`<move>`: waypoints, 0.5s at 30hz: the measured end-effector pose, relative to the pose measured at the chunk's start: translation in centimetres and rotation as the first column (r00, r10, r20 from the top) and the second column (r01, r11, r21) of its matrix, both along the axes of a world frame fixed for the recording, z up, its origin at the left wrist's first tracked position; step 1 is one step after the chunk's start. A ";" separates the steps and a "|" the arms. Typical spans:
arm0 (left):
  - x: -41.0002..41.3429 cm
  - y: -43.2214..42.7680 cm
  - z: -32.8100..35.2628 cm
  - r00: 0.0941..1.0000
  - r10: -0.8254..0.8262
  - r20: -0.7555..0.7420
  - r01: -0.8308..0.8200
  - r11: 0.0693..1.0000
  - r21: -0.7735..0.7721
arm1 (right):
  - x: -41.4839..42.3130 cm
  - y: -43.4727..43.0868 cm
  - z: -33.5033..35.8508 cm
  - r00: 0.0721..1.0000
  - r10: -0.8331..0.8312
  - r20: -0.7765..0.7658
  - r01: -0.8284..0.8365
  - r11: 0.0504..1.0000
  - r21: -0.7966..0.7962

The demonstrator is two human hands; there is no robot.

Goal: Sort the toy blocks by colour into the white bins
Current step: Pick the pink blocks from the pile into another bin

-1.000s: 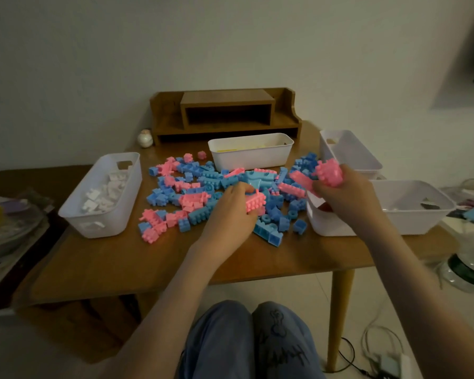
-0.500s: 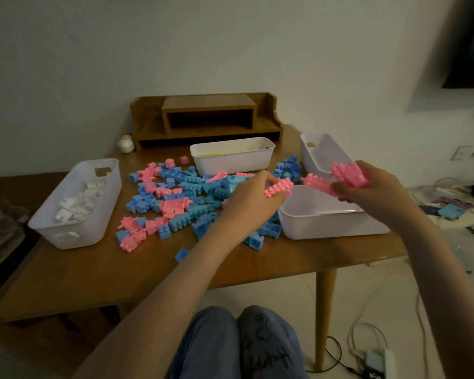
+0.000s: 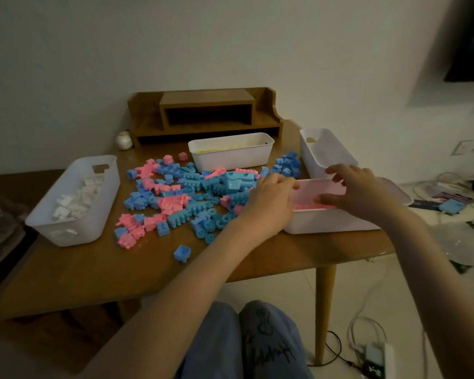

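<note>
Lone blue block [image 3: 181,253] near the tabletop [image 3: 93,269] front edge. Left hand [image 3: 268,205] at the left rim of the right-edge white bin [image 3: 329,221]; grip curled, cannot tell if pinching anything. Right hand [image 3: 360,192] over that bin, grip spread above the pink blocks [image 3: 309,206] inside. Mixed pink-and-blue pile [image 3: 181,192] mid-tabletop. White-block bin [image 3: 66,233] at the left edge.
</note>
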State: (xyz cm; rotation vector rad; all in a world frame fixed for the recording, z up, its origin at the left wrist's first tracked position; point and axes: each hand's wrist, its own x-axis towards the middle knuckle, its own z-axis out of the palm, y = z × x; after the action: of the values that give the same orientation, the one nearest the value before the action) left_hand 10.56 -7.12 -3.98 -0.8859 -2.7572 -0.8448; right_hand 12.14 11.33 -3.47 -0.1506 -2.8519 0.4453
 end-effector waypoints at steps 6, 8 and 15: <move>0.9 -6.0 1.1 0.989 0.098 -0.108 -0.089 0.993 0.081 | 0.5 -6.7 0.4 0.923 0.255 -0.287 -0.262 0.965 0.014; 1.2 -8.7 1.2 0.983 0.154 -0.104 -0.146 0.986 0.083 | 0.7 -10.1 0.3 0.883 0.395 -0.253 -0.392 0.918 0.065; 2.1 -17.9 -1.1 0.800 0.581 -0.149 -0.596 0.798 -0.091 | -1.4 -17.8 -2.8 0.822 0.562 -0.085 -0.569 0.817 -0.092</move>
State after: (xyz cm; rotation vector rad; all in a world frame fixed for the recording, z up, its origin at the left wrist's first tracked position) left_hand 12.66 -25.00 -5.08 -0.0389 -2.7423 -0.4739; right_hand 10.79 -6.51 -6.22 0.7052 -2.7709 0.7096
